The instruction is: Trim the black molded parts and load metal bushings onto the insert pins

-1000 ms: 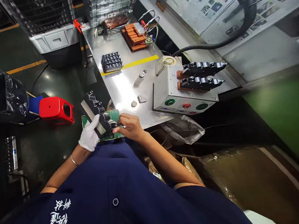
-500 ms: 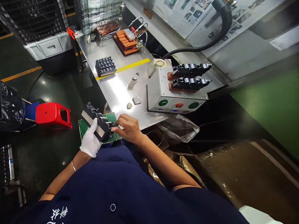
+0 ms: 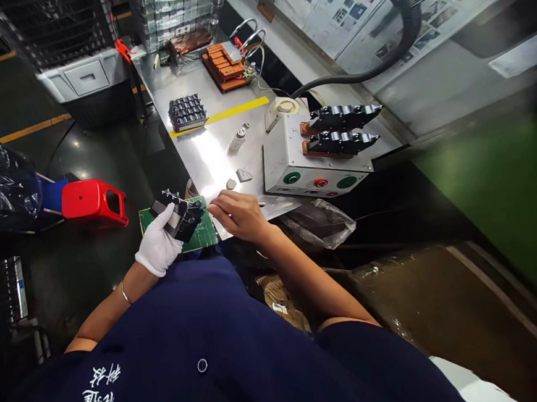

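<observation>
In my left hand (image 3: pixel 157 246), which wears a white glove, is a black ridged moulded part (image 3: pixel 187 221) with a pale flat strip along one side. It is tilted over a green board (image 3: pixel 201 236) at the table's corner. My bare right hand (image 3: pixel 242 215) is closed in a pinch just right of the part's end. A thin dark tip points from its fingers toward the part, and a pale end (image 3: pixel 262 204) sticks out behind the hand. It looks like a slim hand tool, mostly hidden by the fingers, and I cannot tell whether its tip touches the part.
Similar black parts (image 3: pixel 188 112) stand grouped near a yellow tape line. On the right is a white control box (image 3: pixel 318 154) with two black parts on top. A small bottle (image 3: pixel 239 138), a grey block (image 3: pixel 244 174) and an orange fixture (image 3: pixel 225 68) share the metal table. A red stool (image 3: pixel 92 202) stands left.
My right hand has moved slightly right, away from the black part's end. The part has turned in my left hand, so its pale strip shows less.
</observation>
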Demonstrator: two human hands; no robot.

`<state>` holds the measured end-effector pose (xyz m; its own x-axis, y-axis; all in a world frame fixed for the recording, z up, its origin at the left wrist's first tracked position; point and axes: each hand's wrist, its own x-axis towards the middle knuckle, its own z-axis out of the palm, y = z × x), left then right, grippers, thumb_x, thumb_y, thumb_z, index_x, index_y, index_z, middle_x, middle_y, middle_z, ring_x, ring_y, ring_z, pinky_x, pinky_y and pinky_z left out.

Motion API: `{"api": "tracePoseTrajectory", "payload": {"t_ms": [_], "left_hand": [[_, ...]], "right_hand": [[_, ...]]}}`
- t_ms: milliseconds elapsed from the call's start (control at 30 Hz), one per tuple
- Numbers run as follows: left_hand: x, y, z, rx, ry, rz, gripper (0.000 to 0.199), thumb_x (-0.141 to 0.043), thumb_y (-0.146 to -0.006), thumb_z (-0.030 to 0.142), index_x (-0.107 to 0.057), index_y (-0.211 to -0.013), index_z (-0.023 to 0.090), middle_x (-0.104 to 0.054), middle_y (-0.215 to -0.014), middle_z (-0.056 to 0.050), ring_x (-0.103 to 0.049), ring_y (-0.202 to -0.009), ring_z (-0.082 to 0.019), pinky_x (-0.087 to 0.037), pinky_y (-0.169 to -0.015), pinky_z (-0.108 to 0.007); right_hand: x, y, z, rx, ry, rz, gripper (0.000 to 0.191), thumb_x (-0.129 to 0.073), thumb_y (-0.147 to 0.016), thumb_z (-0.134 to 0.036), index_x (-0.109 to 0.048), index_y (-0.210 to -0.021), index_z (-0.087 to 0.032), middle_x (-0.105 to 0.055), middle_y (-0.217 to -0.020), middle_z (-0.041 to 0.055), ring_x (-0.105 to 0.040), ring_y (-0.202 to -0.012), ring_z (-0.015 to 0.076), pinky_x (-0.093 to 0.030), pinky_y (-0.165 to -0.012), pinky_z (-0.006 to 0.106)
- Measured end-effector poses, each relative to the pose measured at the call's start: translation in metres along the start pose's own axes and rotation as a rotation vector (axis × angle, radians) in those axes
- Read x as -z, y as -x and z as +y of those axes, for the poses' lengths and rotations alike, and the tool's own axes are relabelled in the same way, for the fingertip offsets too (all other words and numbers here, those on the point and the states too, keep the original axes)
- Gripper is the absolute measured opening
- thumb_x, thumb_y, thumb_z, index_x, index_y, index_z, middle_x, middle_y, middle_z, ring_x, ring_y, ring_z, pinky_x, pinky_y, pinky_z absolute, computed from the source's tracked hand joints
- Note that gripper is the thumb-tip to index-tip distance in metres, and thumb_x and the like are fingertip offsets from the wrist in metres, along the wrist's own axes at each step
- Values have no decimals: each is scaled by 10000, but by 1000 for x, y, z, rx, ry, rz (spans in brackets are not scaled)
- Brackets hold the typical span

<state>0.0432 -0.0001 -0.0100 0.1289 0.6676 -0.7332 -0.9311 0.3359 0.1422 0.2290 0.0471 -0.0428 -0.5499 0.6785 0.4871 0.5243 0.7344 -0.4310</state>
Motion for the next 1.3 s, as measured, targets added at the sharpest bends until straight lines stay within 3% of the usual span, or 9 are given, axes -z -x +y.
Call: {"api": "tracePoseTrajectory", "payload": {"t_ms": [167, 500, 900, 967, 1033, 1100, 1133, 1167, 1300], "left_hand": [[-1, 3, -1, 8, -18, 10, 230, -460, -953, 113, -680, -892, 90, -753, -768, -62, -737, -749, -146, -595, -819, -272], [6, 1, -9, -21, -34, 2, 201, -493, -936, 121, -685, -892, 82, -760, -852, -84, -737, -796, -167, -572, -916, -341], [12, 6, -15, 52, -132, 99, 137, -562, -885, 103, -688, -934, 80, -754, -804, -83, -734, -741, -170, -589, -860, -305], [13, 4, -15, 85, -156, 101, 143, -580, -874, 107, -692, -958, 78, -756, -808, -84, -737, -749, -181, -586, -872, -319], [12, 2, -11, 99, -150, 80, 170, -571, -882, 109, -691, -996, 68, -758, -807, -84, -739, -762, -183, -581, -884, -317], [11, 2, -4, 12, -96, 22, 214, -528, -916, 122, -686, -1054, 78, -763, -825, -74, -740, -793, -168, -570, -904, -302], [10, 3, 1, -66, -64, -20, 246, -491, -940, 134, -680, -1093, 98, -767, -855, -65, -739, -827, -159, -562, -917, -294], [10, 5, 5, -144, -41, -66, 282, -449, -962, 145, -672, -1135, 126, -770, -898, -54, -735, -872, -151, -554, -930, -288], [10, 14, 16, -222, -61, -177, 390, -342, -1002, 183, -607, -1285, 223, -753, -1071, -36, -694, -1040, -157, -544, -938, -269]], "right_hand": [[8, -8, 4, 73, 85, -39, 351, -430, -987, -345, -662, -782, -179, -633, -672, 33, -544, -614, 127, -337, -572, 276], [17, -13, 3, 52, 75, -180, 459, -370, -996, -403, -638, -693, -187, -586, -613, 24, -489, -564, 119, -324, -565, 283], [34, -15, 12, 88, -316, -495, 473, -423, -975, -467, -588, -628, -192, -504, -565, -7, -445, -524, 90, -327, -556, 266], [37, -15, 14, 45, -459, -601, 492, -439, -966, -483, -607, -624, -173, -493, -549, -9, -428, -507, 79, -319, -528, 256], [40, -13, 18, 4, -649, -815, 514, -460, -948, -516, -647, -639, -151, -489, -522, -16, -402, -477, 68, -297, -480, 244], [41, -11, 23, -74, -796, -959, 523, -475, -931, -543, -688, -682, -135, -465, -487, -31, -367, -443, 58, -268, -432, 233], [39, -10, 25, -150, -827, -919, 518, -477, -927, -551, -701, -719, -132, -448, -479, -40, -357, -436, 55, -264, -419, 227], [35, -9, 25, -248, -834, -790, 509, -478, -924, -558, -705, -761, -133, -432, -482, -48, -355, -434, 54, -269, -412, 219], [1, -8, 9, -547, -839, -84, 507, -458, -899, -628, -649, -969, -163, -488, -605, -44, -446, -459, 64, -361, -404, 205]]}}
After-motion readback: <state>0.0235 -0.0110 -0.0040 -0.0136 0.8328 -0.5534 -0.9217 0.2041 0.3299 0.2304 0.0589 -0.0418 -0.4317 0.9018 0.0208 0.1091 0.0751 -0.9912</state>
